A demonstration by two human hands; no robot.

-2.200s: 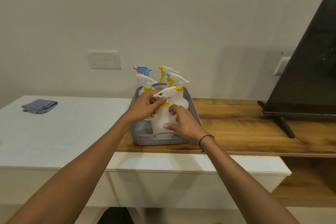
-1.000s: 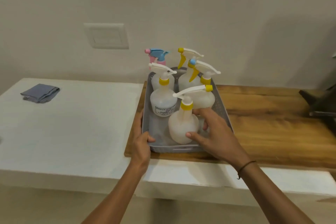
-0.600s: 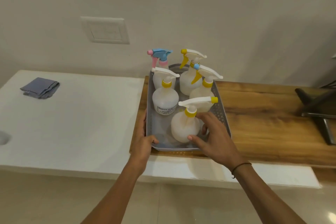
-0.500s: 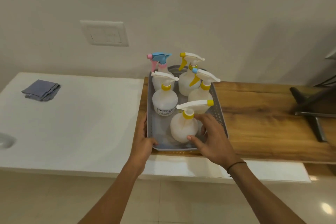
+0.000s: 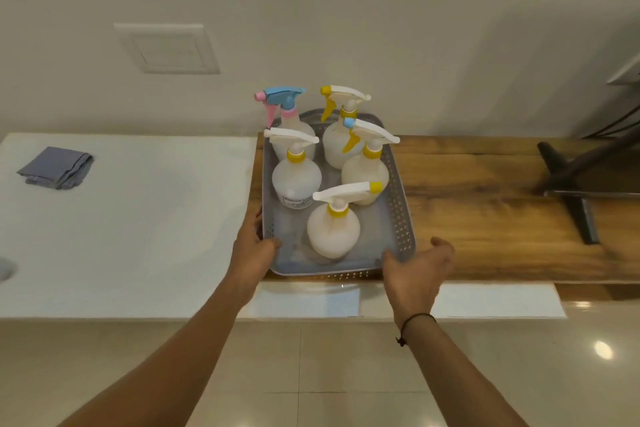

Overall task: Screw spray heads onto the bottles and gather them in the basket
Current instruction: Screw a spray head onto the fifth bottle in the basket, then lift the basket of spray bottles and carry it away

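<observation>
Between the two hands, the grey perforated plastic basket (image 5: pixel 401 218) stands on the wooden counter (image 5: pixel 491 204) holding five translucent plastic spray bottles (image 5: pixel 333 234), each with its head fitted. The left hand (image 5: pixel 252 250) grips the near-left rim, thumb curled inside; the right hand (image 5: pixel 417 270) is spread, holding nothing, just beside the near-right corner. Judged advice: seat the right hand to mirror the left, then move the basket level so the upright bottles do not topple.

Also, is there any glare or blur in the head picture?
Head view: lamp glare shows on the glossy floor tiles at lower right; the dark stand at right looks motion-smeared; the bottles in the basket stay fairly sharp; edges bend from the wide lens.
</observation>
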